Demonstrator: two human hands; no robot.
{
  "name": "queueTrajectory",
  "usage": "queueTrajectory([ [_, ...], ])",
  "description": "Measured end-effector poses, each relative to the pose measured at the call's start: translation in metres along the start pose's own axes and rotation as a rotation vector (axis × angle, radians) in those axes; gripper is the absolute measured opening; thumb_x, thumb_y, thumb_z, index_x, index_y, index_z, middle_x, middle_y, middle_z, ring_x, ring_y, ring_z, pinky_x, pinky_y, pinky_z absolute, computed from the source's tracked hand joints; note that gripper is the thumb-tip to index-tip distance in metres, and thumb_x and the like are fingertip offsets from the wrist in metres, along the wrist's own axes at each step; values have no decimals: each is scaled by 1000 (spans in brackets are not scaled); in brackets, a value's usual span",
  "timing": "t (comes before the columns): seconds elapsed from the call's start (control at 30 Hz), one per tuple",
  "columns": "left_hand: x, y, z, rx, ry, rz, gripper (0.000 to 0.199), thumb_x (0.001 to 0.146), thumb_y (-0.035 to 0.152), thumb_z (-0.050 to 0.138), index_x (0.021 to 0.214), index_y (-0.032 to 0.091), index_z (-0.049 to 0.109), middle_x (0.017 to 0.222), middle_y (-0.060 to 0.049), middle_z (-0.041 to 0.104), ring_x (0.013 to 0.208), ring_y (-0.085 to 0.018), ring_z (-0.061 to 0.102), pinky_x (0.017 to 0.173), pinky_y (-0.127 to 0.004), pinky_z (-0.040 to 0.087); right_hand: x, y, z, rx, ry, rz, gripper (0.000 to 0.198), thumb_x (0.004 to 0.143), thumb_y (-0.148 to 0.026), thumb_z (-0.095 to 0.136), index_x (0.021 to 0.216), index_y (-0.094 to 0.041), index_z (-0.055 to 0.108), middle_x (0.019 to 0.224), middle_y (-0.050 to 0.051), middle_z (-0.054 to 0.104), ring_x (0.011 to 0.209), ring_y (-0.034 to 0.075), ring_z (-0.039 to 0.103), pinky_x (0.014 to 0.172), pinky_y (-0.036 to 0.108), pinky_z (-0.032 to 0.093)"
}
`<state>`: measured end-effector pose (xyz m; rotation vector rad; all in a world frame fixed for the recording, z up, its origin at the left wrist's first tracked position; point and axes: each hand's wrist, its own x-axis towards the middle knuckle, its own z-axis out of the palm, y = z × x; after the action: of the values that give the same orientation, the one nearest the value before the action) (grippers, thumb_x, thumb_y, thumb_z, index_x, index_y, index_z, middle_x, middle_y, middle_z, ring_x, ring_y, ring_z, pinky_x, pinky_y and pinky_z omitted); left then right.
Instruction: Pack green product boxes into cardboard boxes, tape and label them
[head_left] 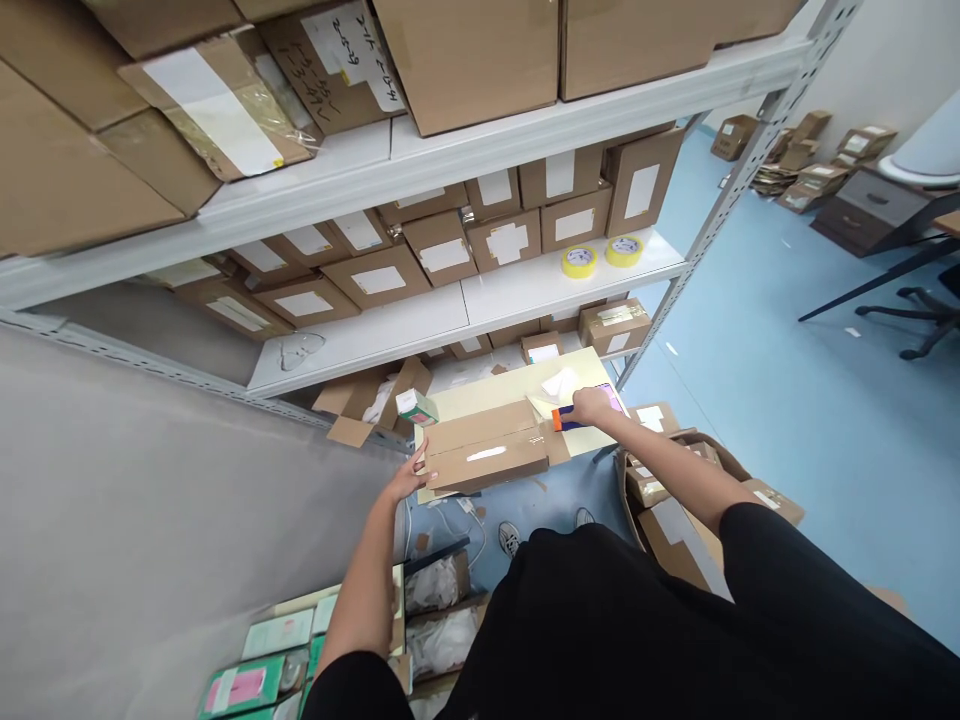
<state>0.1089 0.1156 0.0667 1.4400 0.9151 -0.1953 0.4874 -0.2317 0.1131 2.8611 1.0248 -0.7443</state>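
A long, flat cardboard box lies on a pale yellow table. Its right end flap sticks out. My left hand grips the box's left end, fingers spread over the edge. In my right hand, just past the box's right end, is a blue tape dispenser with an orange tip; my fist hides part of it. A small green-and-white box stands near my left hand. White paper lies behind the dispenser.
A metal shelf rack full of labelled cartons rises behind the table. Two yellow tape rolls sit on its middle shelf. An open carton is at the left. A large carton of parcels stands right, and green boxes lie lower left.
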Motion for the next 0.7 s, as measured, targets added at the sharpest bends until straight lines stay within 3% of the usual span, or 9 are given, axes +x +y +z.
queueTrajectory([
  [0.13, -2, 1, 2, -7, 13, -7, 138, 58, 33, 101, 166, 43, 16, 133, -10, 71, 115, -25, 71, 99, -45, 58, 9, -28, 32, -22, -46, -42, 48, 84, -46, 78, 113, -8, 77, 113, 27, 75, 112, 37, 71, 92, 41, 54],
  [0.23, -1, 1, 2, -16, 20, -4, 137, 58, 32, 101, 166, 41, 17, 132, -10, 72, 115, -26, 72, 98, -46, 59, 6, -30, 62, -9, -75, -33, 36, 85, -39, 78, 107, -10, 79, 111, 24, 76, 110, 35, 72, 91, 38, 54],
  [0.33, 0, 0, 1, -28, 14, -1, 137, 58, 36, 101, 166, 40, 17, 133, -11, 71, 115, -27, 72, 97, -47, 59, 2, -18, 91, 46, -59, 40, 46, 97, -52, 61, 109, -10, 77, 112, 24, 76, 107, 32, 73, 86, 35, 54],
  [0.4, 0, 0, 0, -19, 8, -11, 137, 58, 38, 100, 166, 41, 17, 135, -11, 70, 115, -27, 72, 97, -46, 59, 2, -7, 109, 178, -23, 180, 53, 101, -55, 51, 117, -9, 72, 114, 24, 75, 108, 31, 73, 86, 34, 53],
  [0.5, 0, 4, -1, 7, 18, -41, 138, 58, 38, 100, 166, 42, 15, 136, -9, 70, 115, -25, 72, 99, -46, 58, 5, 7, 131, 318, -20, 332, 48, 105, -42, 43, 126, -6, 66, 120, 25, 73, 115, 30, 70, 93, 34, 49],
  [0.7, -1, 11, 2, 31, 36, -81, 139, 56, 39, 101, 165, 45, 15, 133, -7, 71, 115, -24, 72, 97, -43, 59, 12, 30, 147, 362, -96, 382, 43, 101, -21, 44, 136, 1, 58, 122, 28, 70, 118, 29, 69, 94, 32, 48],
])
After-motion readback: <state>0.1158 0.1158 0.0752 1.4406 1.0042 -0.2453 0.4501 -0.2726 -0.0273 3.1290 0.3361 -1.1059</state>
